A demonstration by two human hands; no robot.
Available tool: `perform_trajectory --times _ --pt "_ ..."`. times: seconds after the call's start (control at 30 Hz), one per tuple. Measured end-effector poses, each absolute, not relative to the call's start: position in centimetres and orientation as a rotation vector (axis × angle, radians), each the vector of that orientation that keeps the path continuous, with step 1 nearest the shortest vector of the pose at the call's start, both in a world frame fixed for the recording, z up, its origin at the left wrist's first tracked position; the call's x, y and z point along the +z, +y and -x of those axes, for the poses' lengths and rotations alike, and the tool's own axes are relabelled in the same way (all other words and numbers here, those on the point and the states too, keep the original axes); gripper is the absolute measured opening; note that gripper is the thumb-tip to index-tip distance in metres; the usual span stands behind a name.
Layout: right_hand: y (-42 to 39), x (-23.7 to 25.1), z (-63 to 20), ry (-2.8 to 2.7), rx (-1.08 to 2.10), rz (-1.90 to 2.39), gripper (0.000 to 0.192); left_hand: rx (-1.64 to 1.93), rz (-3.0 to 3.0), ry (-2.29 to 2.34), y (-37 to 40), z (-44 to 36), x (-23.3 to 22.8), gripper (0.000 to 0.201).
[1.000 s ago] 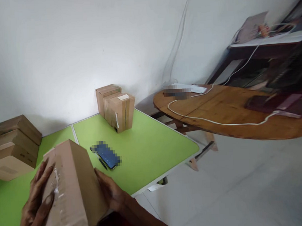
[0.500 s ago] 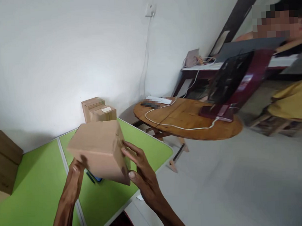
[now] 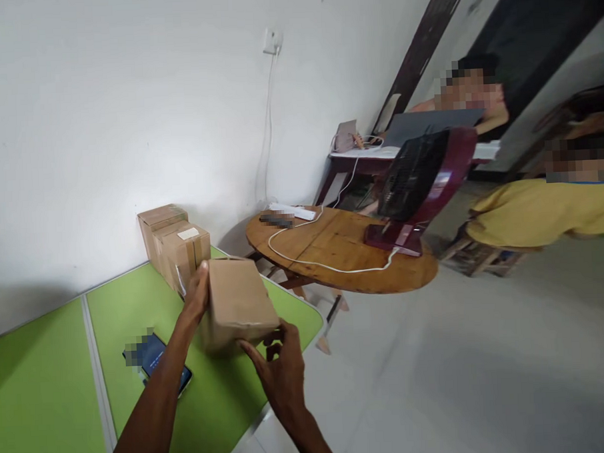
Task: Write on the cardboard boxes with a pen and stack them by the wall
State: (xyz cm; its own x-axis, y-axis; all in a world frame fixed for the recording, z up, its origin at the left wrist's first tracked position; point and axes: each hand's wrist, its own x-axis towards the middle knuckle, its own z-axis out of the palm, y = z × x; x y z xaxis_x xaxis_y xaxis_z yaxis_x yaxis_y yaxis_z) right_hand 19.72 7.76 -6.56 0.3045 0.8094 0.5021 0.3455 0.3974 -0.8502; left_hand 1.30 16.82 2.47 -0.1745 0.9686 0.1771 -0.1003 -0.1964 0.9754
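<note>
The person holds a brown cardboard box [image 3: 238,301] between two hands, low over the green table [image 3: 53,391] near its far corner. The left hand [image 3: 199,294] lies flat on the box's far-left side. The right hand [image 3: 283,374] is half open, with fingertips under the near edge, so the box does not tip. The box is taped shut, so nothing inside shows. Two more closed boxes [image 3: 175,249] stand just behind it, and a phone [image 3: 155,356] lies close by.
</note>
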Motion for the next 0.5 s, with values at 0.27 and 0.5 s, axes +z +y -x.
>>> perform_trajectory --times 0.27,0.5 --pt "8.6 -9.0 -14.7 -1.385 0.588 1.085 0.036 1.611 -1.088 1.655 10.1 3.0 0.3 0.056" --pt "12.9 -8.0 -10.2 -1.478 0.615 1.113 0.057 1.512 -1.172 1.755 3.0 2.1 -0.9 0.077"
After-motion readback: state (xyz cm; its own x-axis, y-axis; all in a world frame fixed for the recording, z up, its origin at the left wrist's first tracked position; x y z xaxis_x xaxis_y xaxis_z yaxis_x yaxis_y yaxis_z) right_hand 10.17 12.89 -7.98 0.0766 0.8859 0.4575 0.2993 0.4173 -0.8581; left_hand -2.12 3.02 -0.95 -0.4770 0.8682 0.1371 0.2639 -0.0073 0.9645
